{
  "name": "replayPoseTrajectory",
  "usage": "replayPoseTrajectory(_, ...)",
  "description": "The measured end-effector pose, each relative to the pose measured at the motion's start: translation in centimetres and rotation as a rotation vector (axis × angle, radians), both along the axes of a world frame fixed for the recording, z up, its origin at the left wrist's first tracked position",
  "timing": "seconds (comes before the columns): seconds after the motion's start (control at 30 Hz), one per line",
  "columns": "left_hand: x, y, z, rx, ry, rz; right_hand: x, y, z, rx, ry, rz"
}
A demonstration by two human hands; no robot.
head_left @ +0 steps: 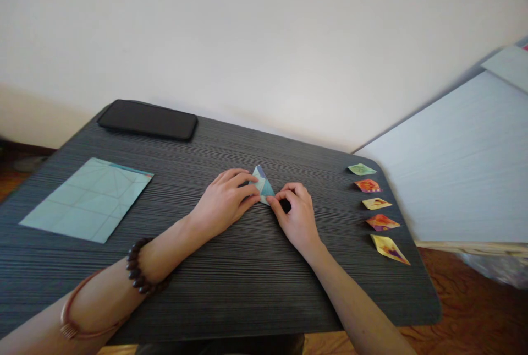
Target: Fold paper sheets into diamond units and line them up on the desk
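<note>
A small folded piece of blue and white paper (264, 183) lies at the middle of the dark table, its tip pointing toward the wall. From the left, my left hand (225, 201) presses its fingers on the paper's left side, with the thumb at the lower edge. My right hand (297, 217) pinches the paper's lower right corner between thumb and index finger. Dark beads (138, 267) circle my left wrist, and a reddish-brown band sits farther up that arm.
A creased light blue sheet (88, 198) lies on the left of the table (231, 289). Behind it rests a black phone (148, 120). Several small folded papers (380, 222) in green, orange and yellow form a column near the right edge. A pale board (462, 162) stands beyond that edge.
</note>
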State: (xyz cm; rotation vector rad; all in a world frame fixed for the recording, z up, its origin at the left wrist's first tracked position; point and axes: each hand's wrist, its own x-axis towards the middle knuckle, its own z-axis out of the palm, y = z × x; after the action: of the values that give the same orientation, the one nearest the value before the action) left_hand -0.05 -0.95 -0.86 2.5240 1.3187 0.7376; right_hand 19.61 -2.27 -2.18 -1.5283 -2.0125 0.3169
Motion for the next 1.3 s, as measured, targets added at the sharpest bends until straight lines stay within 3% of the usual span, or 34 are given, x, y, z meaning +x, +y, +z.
replayPoseTrajectory(0.23,0.0,-0.1,0.0,-0.078,-0.061,0.034,0.3,-0.2,0.7,-0.047,-0.007,0.078)
replayPoseTrajectory(0.6,0.0,0.0,-0.1,-0.092,-0.055,0.025,-0.1,-0.5,0.6,-0.020,-0.044,0.082)
replayPoseTrajectory(1.03,0.2,0.0,0.4,-0.101,-0.004,0.042,-0.2,-0.3,1.0,-0.090,-0.049,0.082)
replayPoseTrajectory(1.3,0.0,0.0,0.2,-0.079,-0.019,-0.034,0.1,-0.6,0.8,0.022,-0.060,0.121)
